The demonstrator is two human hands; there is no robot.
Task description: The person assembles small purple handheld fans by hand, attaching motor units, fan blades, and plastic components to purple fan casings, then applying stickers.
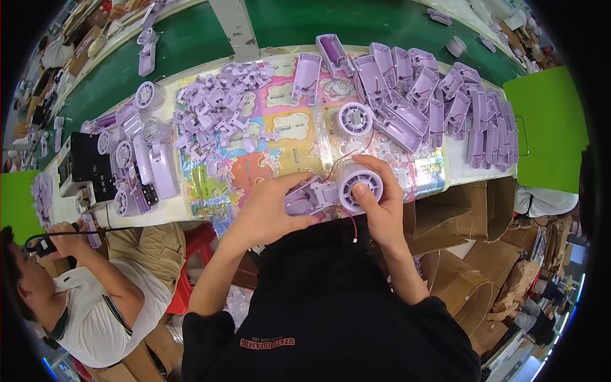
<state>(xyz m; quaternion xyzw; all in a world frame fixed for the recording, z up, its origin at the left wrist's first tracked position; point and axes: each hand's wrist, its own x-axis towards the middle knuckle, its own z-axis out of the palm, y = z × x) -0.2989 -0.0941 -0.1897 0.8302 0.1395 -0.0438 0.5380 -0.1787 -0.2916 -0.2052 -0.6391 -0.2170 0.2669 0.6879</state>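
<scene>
Close to the table's front edge, my left hand [264, 213] is closed around a lilac plastic housing [299, 202] with a hinge-like bracket [323, 193] at its right end. My right hand [385, 207] grips a round lilac fan head [360, 186], thumb across its hub and fingers over the top. The bracket and the fan head meet side by side; whether they are joined I cannot tell. A thin red wire [354, 224] with a small white plug dangles below them. Just beyond stands another round fan head [354, 120], with a red wire trailing toward my hands.
Small lilac brackets [213, 105] lie heaped at the left. Many open lilac housings [429, 95] with red wires crowd the back right. Further left are finished-looking fan parts [153, 130] and a black box [92, 167]. Cardboard boxes [461, 254] stand lower right. A co-worker [108, 299] sits at left.
</scene>
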